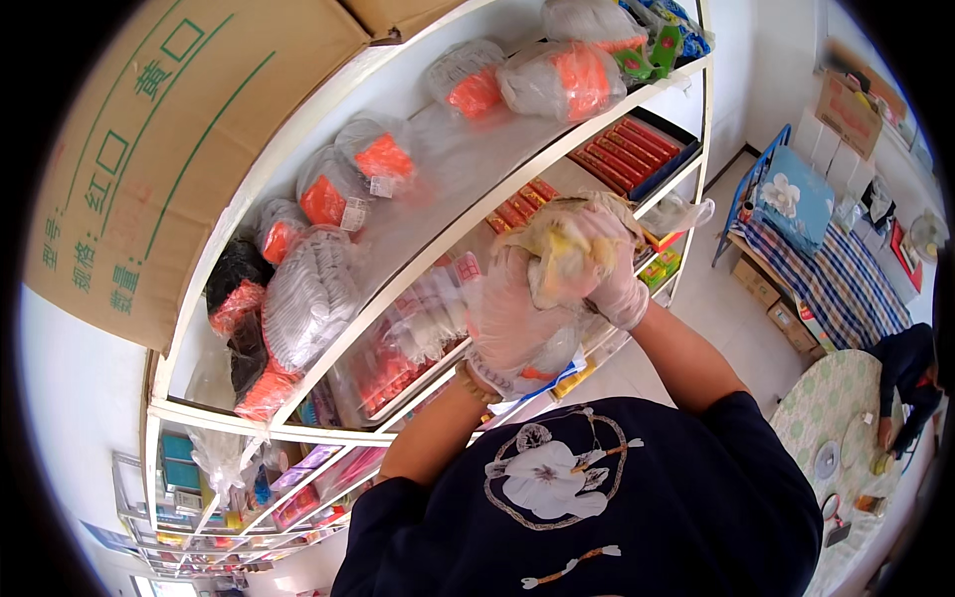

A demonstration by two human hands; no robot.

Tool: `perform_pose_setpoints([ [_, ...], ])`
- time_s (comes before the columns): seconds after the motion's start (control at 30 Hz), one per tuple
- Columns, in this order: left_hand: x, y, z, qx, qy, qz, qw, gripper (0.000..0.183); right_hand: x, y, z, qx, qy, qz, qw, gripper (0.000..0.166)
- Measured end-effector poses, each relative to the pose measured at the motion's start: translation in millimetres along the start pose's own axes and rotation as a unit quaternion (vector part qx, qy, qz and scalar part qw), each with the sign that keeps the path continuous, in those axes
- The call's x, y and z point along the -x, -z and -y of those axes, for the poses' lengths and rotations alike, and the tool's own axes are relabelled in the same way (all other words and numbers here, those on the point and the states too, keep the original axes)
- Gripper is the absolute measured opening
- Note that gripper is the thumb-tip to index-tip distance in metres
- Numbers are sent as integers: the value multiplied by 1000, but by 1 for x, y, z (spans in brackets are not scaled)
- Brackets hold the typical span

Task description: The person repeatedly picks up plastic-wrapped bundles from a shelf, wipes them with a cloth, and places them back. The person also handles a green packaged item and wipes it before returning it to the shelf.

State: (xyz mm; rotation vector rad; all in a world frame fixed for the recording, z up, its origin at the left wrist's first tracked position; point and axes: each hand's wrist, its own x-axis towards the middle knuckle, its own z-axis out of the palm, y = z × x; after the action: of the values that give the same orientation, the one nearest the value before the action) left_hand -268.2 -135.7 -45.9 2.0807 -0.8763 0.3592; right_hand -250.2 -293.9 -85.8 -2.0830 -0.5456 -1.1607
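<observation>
My left hand (503,321) and my right hand (615,276) both wear thin clear plastic gloves and are raised before the white metal shelf. Between them is a crumpled, stained yellow-and-grey cloth (559,257); my right fingers are closed on it. The left hand touches the cloth from below, its fingers partly blurred. Under the hands a clear plastic bag with an orange part (548,362) shows; whether the left hand holds it I cannot tell. Bagged grey knitted gloves with orange cuffs (310,298) lie on the top shelf, along with more bagged bundles (563,80).
A large cardboard box (171,149) stands above the shelf at left. Red boxed rolls (627,153) lie one level down. Behind on the right are a bed with a checked cloth (835,261), a round table (813,418) and another person (910,380) seated beside it.
</observation>
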Motion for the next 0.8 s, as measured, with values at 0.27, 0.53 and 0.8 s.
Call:
perform_pose_setpoints([
  [0.27, 15, 14, 22, 98, 85, -41, 991, 59, -37, 34, -10, -525, -269, -323, 740, 24],
  [0.53, 4, 14, 26, 201, 97, -18, 975, 63, -11, 12, 1, -10, -1, -34, 999, 24],
  [0.8, -19, 4, -8, 380, 157, -66, 909, 63, 6, -55, -102, -977, -64, -201, 37, 32],
])
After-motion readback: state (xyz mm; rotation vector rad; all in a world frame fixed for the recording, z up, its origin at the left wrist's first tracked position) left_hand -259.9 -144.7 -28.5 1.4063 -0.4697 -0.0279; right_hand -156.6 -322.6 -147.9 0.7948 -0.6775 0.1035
